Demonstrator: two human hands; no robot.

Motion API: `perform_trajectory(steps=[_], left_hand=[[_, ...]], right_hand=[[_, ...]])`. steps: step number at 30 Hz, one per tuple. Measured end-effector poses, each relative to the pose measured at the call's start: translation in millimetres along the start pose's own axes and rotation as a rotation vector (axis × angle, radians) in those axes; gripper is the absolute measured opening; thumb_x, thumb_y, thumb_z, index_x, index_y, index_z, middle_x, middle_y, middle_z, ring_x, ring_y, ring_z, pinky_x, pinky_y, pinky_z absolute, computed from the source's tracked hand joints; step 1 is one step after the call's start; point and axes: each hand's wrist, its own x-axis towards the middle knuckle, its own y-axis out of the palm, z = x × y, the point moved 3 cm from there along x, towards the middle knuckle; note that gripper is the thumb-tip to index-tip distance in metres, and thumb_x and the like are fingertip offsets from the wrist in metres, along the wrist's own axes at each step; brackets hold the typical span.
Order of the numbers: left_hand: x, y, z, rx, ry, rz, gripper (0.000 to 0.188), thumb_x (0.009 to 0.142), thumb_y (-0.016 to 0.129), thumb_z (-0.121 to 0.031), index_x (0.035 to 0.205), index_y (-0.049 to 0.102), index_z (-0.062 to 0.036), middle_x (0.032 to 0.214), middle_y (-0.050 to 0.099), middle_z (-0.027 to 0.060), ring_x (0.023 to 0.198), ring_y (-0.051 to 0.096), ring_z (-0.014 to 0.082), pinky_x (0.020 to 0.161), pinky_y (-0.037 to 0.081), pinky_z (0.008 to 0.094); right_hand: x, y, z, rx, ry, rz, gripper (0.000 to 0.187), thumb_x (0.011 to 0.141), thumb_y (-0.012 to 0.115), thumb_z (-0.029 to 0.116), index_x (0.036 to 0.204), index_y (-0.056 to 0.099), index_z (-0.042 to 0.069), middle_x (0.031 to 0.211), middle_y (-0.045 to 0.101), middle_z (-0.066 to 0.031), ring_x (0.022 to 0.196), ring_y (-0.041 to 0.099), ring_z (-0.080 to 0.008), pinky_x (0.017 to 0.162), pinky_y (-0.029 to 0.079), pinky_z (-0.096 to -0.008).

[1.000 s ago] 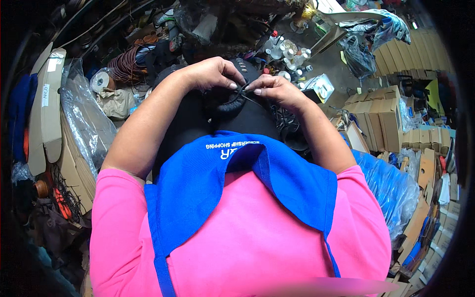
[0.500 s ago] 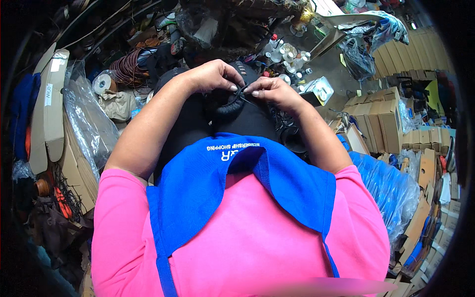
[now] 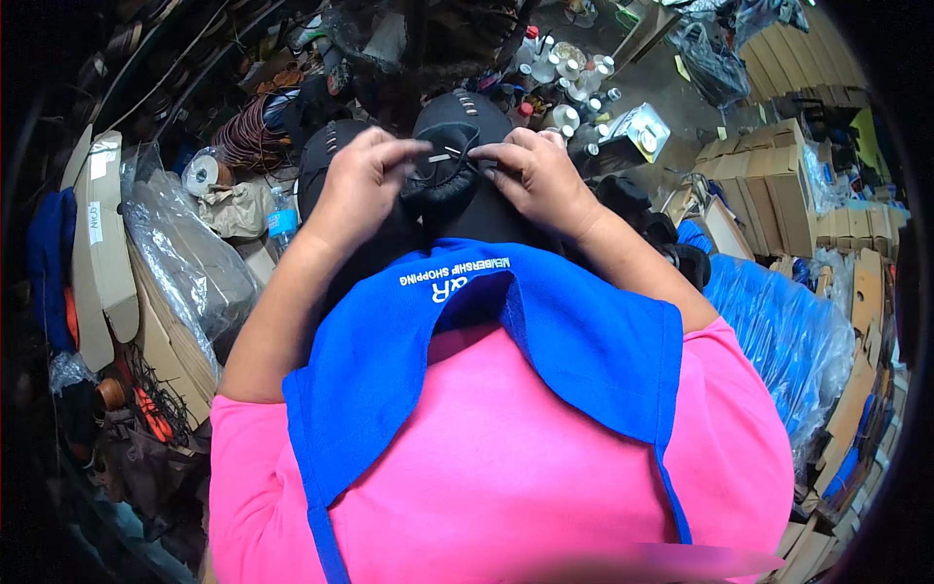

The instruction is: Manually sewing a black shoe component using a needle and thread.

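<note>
One blue apron (image 3: 593, 331) here, and just beyond it one left hand (image 3: 365, 185), one right hand (image 3: 545, 180), that's two, plus one black padded piece (image 3: 435, 201)! Farther past the apron, bottles (image 3: 543, 68), at least eight, too crowded for an exact count, and one square tin (image 3: 649, 138). Over left of it: one lone bottle (image 3: 283, 220), one reddish coil (image 3: 241, 138), one white spool (image 3: 201, 173), one brown spool (image 3: 112, 393). Right of it, one plastic-wrapped blue bundle (image 3: 769, 316)!

White printed lettering runs upside down across the blue apron (image 3: 370, 389), in small characters and larger ones. On the tall cardboard piece (image 3: 105, 268) at far left, a white label (image 3: 94, 222) bears dark letters set sideways. Other print is too small to read.
</note>
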Motion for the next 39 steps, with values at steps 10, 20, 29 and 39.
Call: perform_trajectory(steps=[10, 20, 29, 39], left_hand=[[-8.3, 10.2, 0.2, 0.053, 0.013, -0.082, 0.025, 0.072, 0.064, 0.003, 0.093, 0.07, -0.0081, 0.073, 0.052, 0.0052, 0.067, 0.053, 0.0175, 0.064, 0.043, 0.0285], [6.6, 10.4, 14.6, 0.028, 0.025, -0.03, 0.024, 0.073, 0.068, -0.002, 0.092, 0.072, -0.0172, 0.075, 0.046, 0.0047, 0.075, 0.049, 0.0204, 0.068, 0.044, 0.0304], [10.9, 11.9, 16.8, 0.132, 0.054, 0.007, 0.023, 0.074, 0.067, -0.004, 0.091, 0.073, -0.019, 0.074, 0.047, 0.0054, 0.075, 0.049, 0.0221, 0.069, 0.043, 0.0326], [10.7, 12.1, 17.1, -0.03, -0.003, 0.092, 0.029, 0.073, 0.064, -0.001, 0.094, 0.072, -0.0181, 0.074, 0.046, 0.0051, 0.075, 0.048, 0.0198, 0.07, 0.043, 0.0288]], right_hand=[[1.6, 3.1, -9.8, 0.298, 0.176, 0.144, 0.029, 0.078, 0.061, 0.006, 0.105, 0.066, 0.016, 0.078, 0.052, -0.0065, 0.078, 0.052, -0.0221, 0.078, 0.04, -0.0324], [24.7, -2.6, -30.1, 0.485, 0.225, 0.369, 0.027, 0.082, 0.055, 0.004, 0.101, 0.069, 0.016, 0.082, 0.046, -0.0024, 0.085, 0.046, -0.0159, 0.081, 0.039, -0.0268], [27.0, -4.2, -34.9, 0.526, 0.217, 0.39, 0.025, 0.081, 0.059, 0.008, 0.1, 0.07, 0.018, 0.085, 0.051, -0.006, 0.085, 0.051, -0.0194, 0.081, 0.042, -0.0293], [25.8, -5.7, -37.7, 0.544, 0.165, 0.425, 0.025, 0.082, 0.059, 0.008, 0.104, 0.07, 0.014, 0.078, 0.052, -0.0009, 0.084, 0.048, -0.0141, 0.083, 0.039, -0.0273]])
